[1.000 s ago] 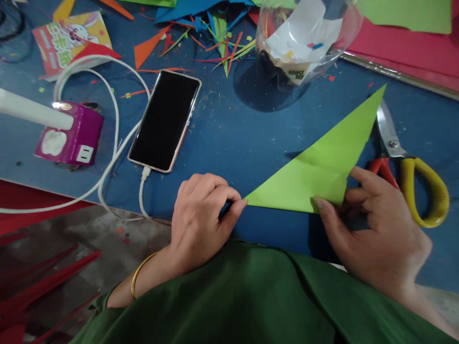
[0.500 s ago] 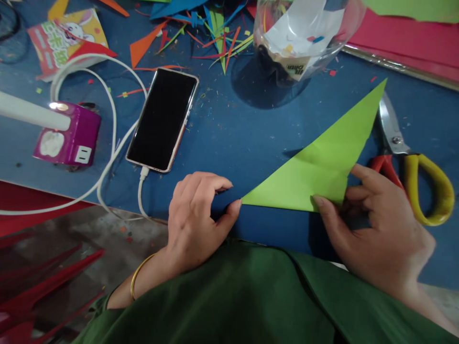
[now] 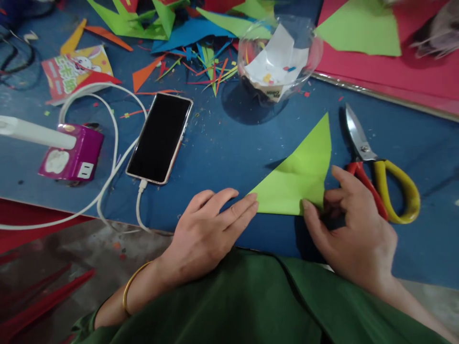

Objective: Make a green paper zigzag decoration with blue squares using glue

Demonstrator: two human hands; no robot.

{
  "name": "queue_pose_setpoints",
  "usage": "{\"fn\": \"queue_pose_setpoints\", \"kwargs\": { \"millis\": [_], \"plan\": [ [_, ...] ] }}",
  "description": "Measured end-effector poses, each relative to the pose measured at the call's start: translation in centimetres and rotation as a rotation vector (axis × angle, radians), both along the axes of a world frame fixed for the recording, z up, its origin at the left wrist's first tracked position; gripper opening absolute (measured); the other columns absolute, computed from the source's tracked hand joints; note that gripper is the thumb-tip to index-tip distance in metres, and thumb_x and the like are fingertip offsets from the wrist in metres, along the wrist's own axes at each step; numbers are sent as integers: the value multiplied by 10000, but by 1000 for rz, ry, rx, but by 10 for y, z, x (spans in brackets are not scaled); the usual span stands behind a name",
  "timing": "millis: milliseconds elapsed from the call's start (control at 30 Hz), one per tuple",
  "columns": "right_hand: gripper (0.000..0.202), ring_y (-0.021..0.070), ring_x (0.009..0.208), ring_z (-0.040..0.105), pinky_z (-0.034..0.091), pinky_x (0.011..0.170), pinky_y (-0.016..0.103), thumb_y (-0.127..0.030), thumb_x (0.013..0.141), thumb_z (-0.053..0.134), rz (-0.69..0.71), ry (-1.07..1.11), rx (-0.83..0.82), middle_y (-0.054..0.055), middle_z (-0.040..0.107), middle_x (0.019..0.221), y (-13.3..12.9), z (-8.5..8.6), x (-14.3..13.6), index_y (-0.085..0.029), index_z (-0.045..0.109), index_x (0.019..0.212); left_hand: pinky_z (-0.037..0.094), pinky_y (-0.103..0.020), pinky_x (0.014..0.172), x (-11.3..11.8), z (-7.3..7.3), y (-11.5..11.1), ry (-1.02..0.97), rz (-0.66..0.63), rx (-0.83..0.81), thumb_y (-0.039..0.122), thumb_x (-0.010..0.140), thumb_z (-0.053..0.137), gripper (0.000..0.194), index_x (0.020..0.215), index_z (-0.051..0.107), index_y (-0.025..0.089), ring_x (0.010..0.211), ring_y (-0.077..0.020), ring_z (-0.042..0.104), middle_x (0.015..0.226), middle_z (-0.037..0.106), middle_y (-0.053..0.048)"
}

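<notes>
My left hand (image 3: 211, 231) covers the left corner of the green paper (image 3: 297, 177); my right hand (image 3: 355, 234) has its curled fingertips obscured, and I cannot tell whether they reach beneath; the red sheets (image 3: 423, 81) run past the right edge; an object (image 3: 437, 31) above them is cut off and too blurred to identify.

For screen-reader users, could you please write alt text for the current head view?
The left hand touches the left end of a roughly triangular green paper on a blue table; the right hand holds its lower right. Scissors lie right of it, a phone left, a clear container beyond.
</notes>
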State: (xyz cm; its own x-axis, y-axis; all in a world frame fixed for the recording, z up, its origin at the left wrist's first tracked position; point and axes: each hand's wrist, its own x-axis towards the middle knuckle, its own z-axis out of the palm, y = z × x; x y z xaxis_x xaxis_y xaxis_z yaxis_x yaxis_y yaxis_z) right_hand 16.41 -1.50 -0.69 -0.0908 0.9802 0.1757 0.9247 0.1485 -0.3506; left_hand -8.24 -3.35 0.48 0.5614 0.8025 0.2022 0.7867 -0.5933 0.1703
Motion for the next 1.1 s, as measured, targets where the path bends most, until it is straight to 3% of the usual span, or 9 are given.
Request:
{"fn": "queue_pose_setpoints", "kwargs": {
  "millis": [133, 233, 333, 433, 567, 700, 833, 1100],
  "plan": [
    [592, 183, 616, 646, 505, 509, 266, -362, 905, 586, 39, 9, 30, 18, 676, 783, 3, -1, -2, -148, 460, 1442, 428, -404, 865, 8, 6, 4, -13, 0, 0, 222, 967, 559, 267, 1177, 715, 167, 1053, -225, 645, 1255, 744, 1],
    [561, 177, 610, 651, 516, 525, 265, -311, 908, 567, 70, -1, 65, 18, 681, 777, 5, -1, -4, -123, 456, 1425, 430, -399, 804, 18, 11, 10, -4, -3, 90, 330, 994, 569, 255, 1017, 737, 140, 938, -220, 652, 1067, 787, -27],
    [539, 165, 580, 638, 522, 525, 267, -277, 916, 547, 98, 3, 99, 23, 692, 787, 6, -1, -5, -114, 446, 1420, 417, -380, 694, 31, 12, 20, 54, -23, 171, 254, 984, 581, 246, 767, 667, 178, 740, -197, 616, 778, 721, -22],
    [529, 159, 562, 630, 541, 535, 280, -238, 923, 515, 123, 23, 148, 26, 699, 803, 6, -3, -5, -116, 427, 1430, 397, -367, 619, 43, 9, 30, 152, 2, 184, 169, 959, 574, 255, 706, 590, 199, 639, -194, 556, 676, 604, -18],
    [502, 181, 619, 663, 573, 566, 306, -208, 958, 486, 147, 57, 215, 55, 714, 832, 6, -8, -4, -108, 407, 1443, 494, -366, 681, 52, 2, 37, 165, -6, 189, 82, 967, 485, 195, 928, 664, 149, 785, -226, 644, 876, 695, -80],
    [500, 188, 663, 687, 592, 608, 315, -157, 988, 463, 134, 26, 301, 80, 738, 876, 5, -10, -6, -88, 365, 1473, 535, -417, 992, 51, -3, 39, 118, -100, 195, 66, 989, 412, 365, 1299, 604, 56, 1201, -281, 644, 1296, 687, -179],
    [576, 204, 710, 698, 590, 634, 329, -125, 980, 477, 132, -93, 354, 98, 747, 900, 5, -10, -7, -41, 285, 1516, 456, -451, 1143, 50, -5, 43, 157, -167, 98, 75, 997, 361, 440, 1393, 552, 63, 1384, -289, 525, 1475, 575, -166],
    [552, 218, 720, 689, 548, 588, 339, -129, 975, 448, 124, -161, 299, 125, 742, 918, 3, -13, -5, -17, 337, 1504, 411, -522, 1163, 49, -3, 49, 252, -184, -62, 26, 929, 441, 599, 1506, 459, 185, 1483, -320, 385, 1595, 427, -164]
  ]
}}
